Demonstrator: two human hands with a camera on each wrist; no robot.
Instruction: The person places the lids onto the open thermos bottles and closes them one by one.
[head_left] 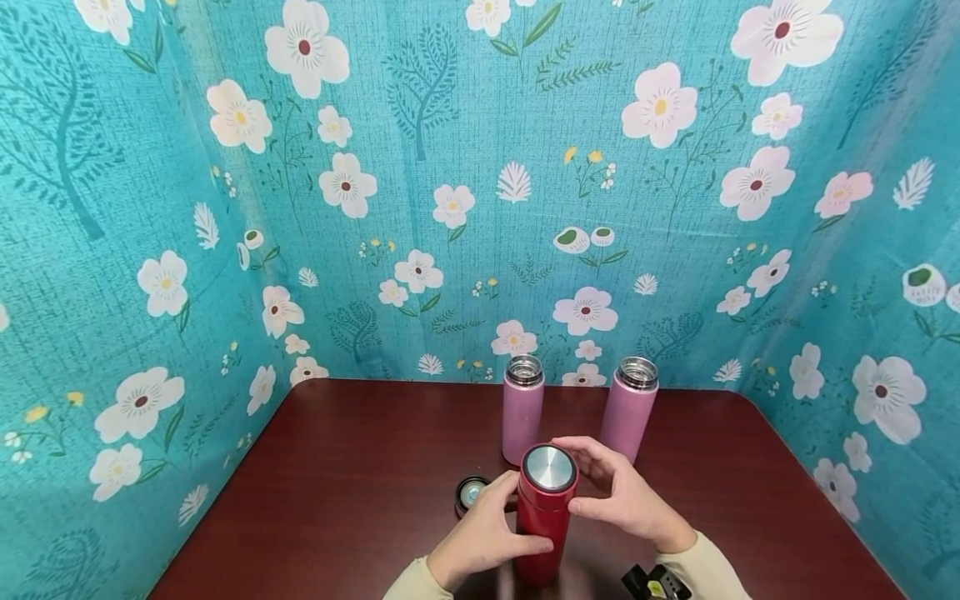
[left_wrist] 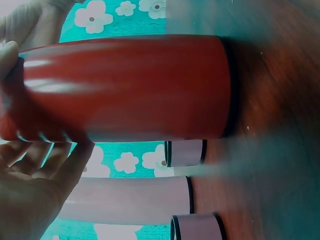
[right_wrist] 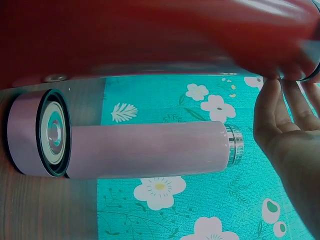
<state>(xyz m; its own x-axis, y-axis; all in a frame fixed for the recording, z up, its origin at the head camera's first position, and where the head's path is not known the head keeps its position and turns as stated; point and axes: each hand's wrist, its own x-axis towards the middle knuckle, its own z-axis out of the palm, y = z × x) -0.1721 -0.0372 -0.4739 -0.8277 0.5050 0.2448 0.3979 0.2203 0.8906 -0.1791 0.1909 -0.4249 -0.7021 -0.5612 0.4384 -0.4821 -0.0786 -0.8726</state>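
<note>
A red thermos flask (head_left: pixel 543 525) with a silver-topped lid (head_left: pixel 550 467) stands upright at the front of the table. My left hand (head_left: pixel 487 533) grips its body from the left, the thumb lying across the front. From the other side my right hand (head_left: pixel 622 496) holds it near the top, thumb by the lid seam and fingers round the back. The right wrist view has this hand's fingertips (right_wrist: pixel 272 87) against the red surface close to the lid end.
Behind the flask stand two pink bottles (head_left: pixel 522 412) (head_left: pixel 630 408) with bare metal necks. A dark-rimmed lid (head_left: pixel 471 493) lies left of the flask. The right wrist view has a pink lid (right_wrist: pixel 27 135) near a bottle. A flowered teal curtain (head_left: pixel 450 250) surrounds the table (head_left: pixel 337 483).
</note>
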